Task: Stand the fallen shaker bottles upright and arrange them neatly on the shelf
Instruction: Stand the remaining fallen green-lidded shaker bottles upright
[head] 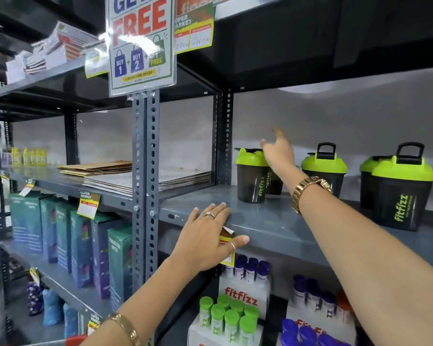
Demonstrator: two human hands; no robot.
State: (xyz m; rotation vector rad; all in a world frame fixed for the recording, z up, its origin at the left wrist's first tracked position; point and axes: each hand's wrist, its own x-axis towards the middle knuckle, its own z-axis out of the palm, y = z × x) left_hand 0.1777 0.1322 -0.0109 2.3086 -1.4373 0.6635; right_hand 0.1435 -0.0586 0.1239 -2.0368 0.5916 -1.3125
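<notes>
Head view: a person faces a grey metal shelf (260, 221) in a shop, both arms reaching forward.
Left hand: the left hand (210, 236) lies flat and open on the shelf's front lip, fingers spread, thumb over a price tag (226, 236); it grips nothing.
Right hand: the right hand (279, 152) is extended over the shelf with fingers loose and open, blurred, holding nothing; it hovers just behind the front shaker bottle (251, 176).
Bottles, left pair: the front shaker bottle stands upright with a green lid; a second bottle (274, 182) stands just behind it, partly hidden by the wrist.
Bottles, right: a third bottle (324, 168) stands near the back, and a large nearest bottle (401, 193) stands towards the front with another (366, 181) tucked behind it.
Fallen bottles: none shows lying down in this frame.
Step in hand: judged to be the arranging stage, since all visible bottles are upright but unevenly spaced.
Next move: likely calls for closing the right hand on a bottle lid or body and sliding it into line with its neighbours, without knocking the front bottle.
</notes>
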